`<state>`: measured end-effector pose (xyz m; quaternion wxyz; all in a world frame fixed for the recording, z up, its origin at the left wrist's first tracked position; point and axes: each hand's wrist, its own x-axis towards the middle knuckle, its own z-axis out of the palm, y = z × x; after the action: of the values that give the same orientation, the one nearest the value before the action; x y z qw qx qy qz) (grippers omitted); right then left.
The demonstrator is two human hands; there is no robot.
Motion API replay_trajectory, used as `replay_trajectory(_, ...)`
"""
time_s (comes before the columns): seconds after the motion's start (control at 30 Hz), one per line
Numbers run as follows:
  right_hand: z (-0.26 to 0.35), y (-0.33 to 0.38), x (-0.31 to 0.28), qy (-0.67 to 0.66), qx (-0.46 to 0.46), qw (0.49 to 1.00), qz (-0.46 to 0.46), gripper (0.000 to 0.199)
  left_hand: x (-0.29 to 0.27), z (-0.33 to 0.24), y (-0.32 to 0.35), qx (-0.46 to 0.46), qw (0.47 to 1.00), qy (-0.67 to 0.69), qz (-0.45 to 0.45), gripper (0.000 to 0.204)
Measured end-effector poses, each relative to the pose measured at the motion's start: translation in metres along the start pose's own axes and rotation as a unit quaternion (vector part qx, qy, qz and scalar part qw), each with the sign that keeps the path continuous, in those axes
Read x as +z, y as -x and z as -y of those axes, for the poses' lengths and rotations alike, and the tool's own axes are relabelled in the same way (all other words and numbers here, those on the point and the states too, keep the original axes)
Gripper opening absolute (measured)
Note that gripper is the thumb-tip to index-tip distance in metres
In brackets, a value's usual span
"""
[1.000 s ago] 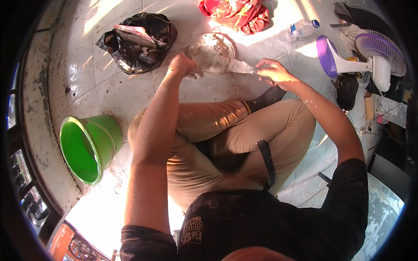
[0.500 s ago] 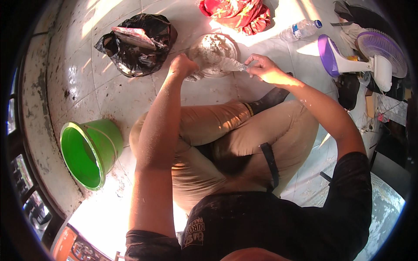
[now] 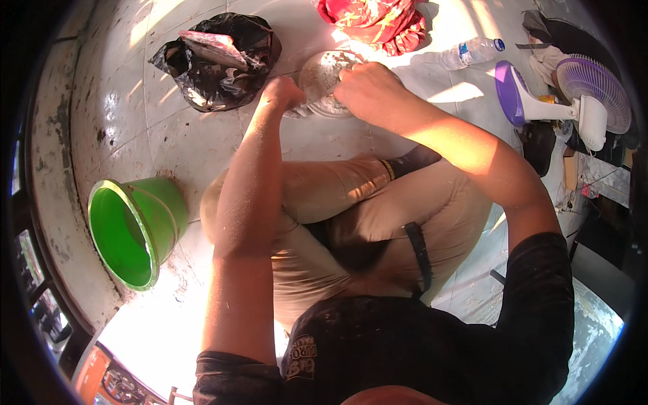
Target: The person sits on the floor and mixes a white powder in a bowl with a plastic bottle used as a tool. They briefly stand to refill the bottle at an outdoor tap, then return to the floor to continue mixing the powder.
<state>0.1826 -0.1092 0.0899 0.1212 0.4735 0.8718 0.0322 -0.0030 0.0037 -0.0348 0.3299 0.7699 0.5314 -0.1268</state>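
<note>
The person sits cross-legged on a white tiled floor [image 3: 169, 135], both forearms stretched forward to a round, shallow metal bowl [image 3: 322, 75] that stands on the tiles just ahead of the knees. The left hand [image 3: 283, 93] is curled closed against the bowl's left rim, gripping it. The right hand [image 3: 368, 91] is closed into a loose fist and lies over the right part of the bowl, covering much of its inside; it seems to pinch something small, but what lies under the fingers cannot be made out. The two hands are close together, with only a strip of the bowl's pale, dusty inside showing between them.

A second ago the right hand was off to the right of the bowl, holding a small pale thing just beside the rim, and the whole round of the bowl was in view. Half a second ago it had reached the rim. Now it is over the bowl. The left hand has kept its hold at the left rim throughout, and the bowl has not shifted.

Left of the bowl lies a crumpled black plastic bag [image 3: 216, 64]; beyond it, a red cloth [image 3: 374, 20]. A clear plastic bottle [image 3: 472, 50] lies to the right, near a purple and white table fan [image 3: 574, 101]. A green bucket [image 3: 131, 229] lies on its side by the left knee.
</note>
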Motion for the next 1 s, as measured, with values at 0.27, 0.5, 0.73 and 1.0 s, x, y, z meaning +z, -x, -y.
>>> replay_trajectory(0.27, -0.055, 0.005, -0.014, -0.172, 0.09, 0.981, -0.015, 0.018, 0.008, 0.001, -0.013, -0.045, 0.999, 0.01, 0.006, 0.042)
replay_trajectory(0.5, -0.016, 0.008, 0.008, -0.027, 0.013, 0.999, 0.038, 0.021, 0.008, 0.002, -0.02, -0.017, 1.0, 0.016, 0.019, 0.049)
replay_trajectory(0.73, -0.044, 0.002, -0.034, -0.105, 0.063, 0.992, 0.029, 0.022, 0.003, -0.004, -0.013, -0.043, 0.999, 0.017, 0.021, 0.044)
replay_trajectory(1.0, -0.031, -0.027, -0.001, -0.07, 0.077, 0.993, 0.052, 0.01, 0.004, -0.009, -0.009, -0.054, 0.998, 0.037, 0.013, 0.036)
